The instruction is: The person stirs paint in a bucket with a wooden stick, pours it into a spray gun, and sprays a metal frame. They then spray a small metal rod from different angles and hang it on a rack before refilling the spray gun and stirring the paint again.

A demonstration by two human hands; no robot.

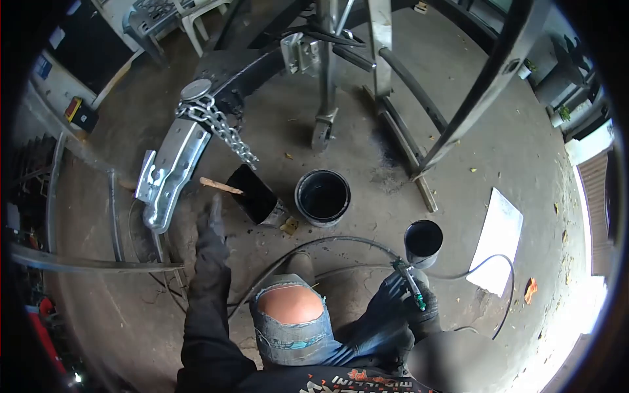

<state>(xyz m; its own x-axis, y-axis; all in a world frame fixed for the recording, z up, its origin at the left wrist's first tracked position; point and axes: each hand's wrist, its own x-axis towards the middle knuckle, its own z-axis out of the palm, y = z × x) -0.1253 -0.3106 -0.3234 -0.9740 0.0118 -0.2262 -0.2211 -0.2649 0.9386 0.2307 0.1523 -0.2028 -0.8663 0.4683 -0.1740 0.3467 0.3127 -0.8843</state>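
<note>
My left hand (pixel 213 223), in a dark glove, reaches forward with its fingers stretched out and nothing visible in them. Just beyond it, a wooden stick (pixel 221 186) leans out of a tilted rectangular container (pixel 251 194) with a dark inside. A round bucket (pixel 323 198) holding dark liquid stands to the right of that container. My right hand (pixel 422 302), also gloved, grips a spray gun (pixel 410 285) beside my right knee. The gun's open cup (pixel 423 243) is dark inside, and a hose (pixel 327 241) curves across the floor near it.
A metal trailer coupler (pixel 173 171) with a chain (pixel 226 134) juts out at the left. Metal stand legs (pixel 324 85) rise ahead, with a slanted beam (pixel 481 85) at the right. A white sheet (pixel 496 241) lies on the floor. A metal rail (pixel 98 262) crosses the left side.
</note>
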